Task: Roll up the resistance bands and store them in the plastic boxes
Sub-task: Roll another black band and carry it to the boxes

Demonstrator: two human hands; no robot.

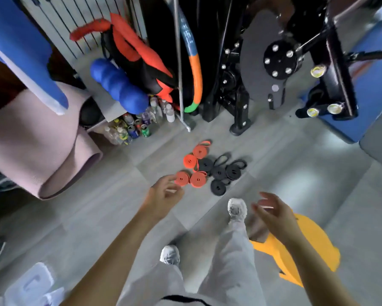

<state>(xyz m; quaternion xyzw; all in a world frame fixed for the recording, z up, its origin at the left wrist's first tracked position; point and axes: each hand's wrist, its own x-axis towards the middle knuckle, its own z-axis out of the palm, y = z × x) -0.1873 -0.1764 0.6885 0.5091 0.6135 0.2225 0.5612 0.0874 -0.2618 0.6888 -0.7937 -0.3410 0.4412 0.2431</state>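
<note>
Coils of orange resistance bands (190,161) and black resistance bands (218,173) lie just beyond the forward white shoe (237,208), probably light, grippy and apt to unwind, best pinched across the rim, while left hand (163,195) and right hand (273,215) hover open, empty.

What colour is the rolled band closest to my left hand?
Orange-red; the rolled band by the left hand shows best in the head view.

we see rolled orange bands (191,161) and black bands (219,173) clustered on the floor (296,180); left hand (163,194) hovers just beside an orange roll (182,179), right hand (272,214) loose, well apart.
</note>
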